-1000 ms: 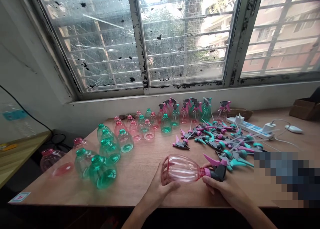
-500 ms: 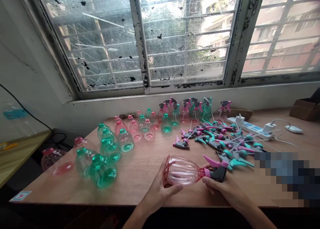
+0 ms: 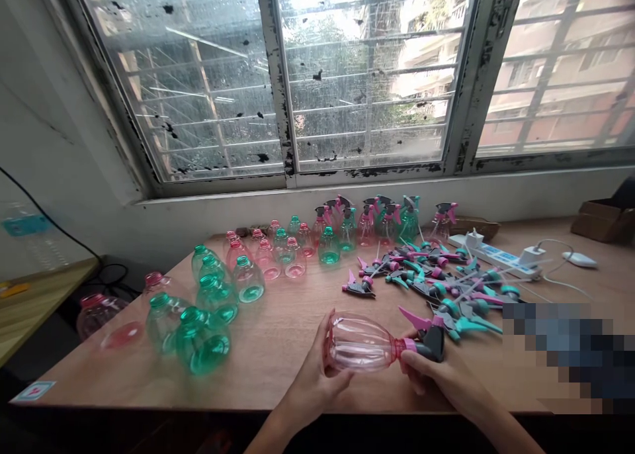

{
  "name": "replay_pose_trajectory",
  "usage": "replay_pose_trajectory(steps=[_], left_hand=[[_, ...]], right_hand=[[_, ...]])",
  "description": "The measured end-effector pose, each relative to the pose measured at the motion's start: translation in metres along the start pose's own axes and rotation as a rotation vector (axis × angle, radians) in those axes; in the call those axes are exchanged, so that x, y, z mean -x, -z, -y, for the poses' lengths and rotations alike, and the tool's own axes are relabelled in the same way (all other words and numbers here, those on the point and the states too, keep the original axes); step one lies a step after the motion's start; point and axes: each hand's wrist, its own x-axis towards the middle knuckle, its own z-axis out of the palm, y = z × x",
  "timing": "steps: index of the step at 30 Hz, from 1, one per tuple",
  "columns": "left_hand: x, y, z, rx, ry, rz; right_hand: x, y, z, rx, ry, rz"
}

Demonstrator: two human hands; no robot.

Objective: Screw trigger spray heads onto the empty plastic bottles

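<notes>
A clear pink ribbed bottle (image 3: pixel 360 343) lies on its side just above the wooden table (image 3: pixel 278 355), near its front edge. My left hand (image 3: pixel 315 374) is wrapped round the bottle's base end. My right hand (image 3: pixel 436 378) grips the pink collar and grey spray head (image 3: pixel 426 343) fitted at the bottle's neck. The pink trigger lever points up and to the left.
Empty green and pink bottles (image 3: pixel 213 302) stand and lie at the left. Loose spray heads (image 3: pixel 446 288) are piled at the right. Assembled spray bottles (image 3: pixel 377 219) line the wall under the window. A power strip (image 3: pixel 496 255) and cardboard box (image 3: pixel 602 219) sit far right.
Both hands have kept their hold on the bottle and spray head. The bottle has shifted slightly toward me; my left thumb has moved along its base.
</notes>
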Motion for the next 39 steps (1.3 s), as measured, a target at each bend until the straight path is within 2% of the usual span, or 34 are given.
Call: replay_pose_trajectory(steps=[12, 16, 22, 29, 39], left_hand=[[0.002, -0.002, -0.011, -0.011, 0.023, 0.125], [0.003, -0.001, -0.009, -0.092, 0.038, 0.068], [0.006, 0.004, -0.001, -0.184, 0.03, 0.067], [0.003, 0.002, -0.005, -0.063, 0.081, 0.078], [0.005, 0.004, -0.003, -0.168, 0.028, 0.052]], right_hand=[[-0.002, 0.001, -0.005, -0.057, 0.023, -0.053], [-0.002, -0.002, 0.0, -0.078, 0.039, -0.057], [-0.002, -0.002, 0.003, -0.1, 0.011, -0.069], [-0.001, 0.0, 0.003, -0.067, 0.022, -0.036], [-0.002, 0.001, 0.003, -0.054, 0.028, -0.048]])
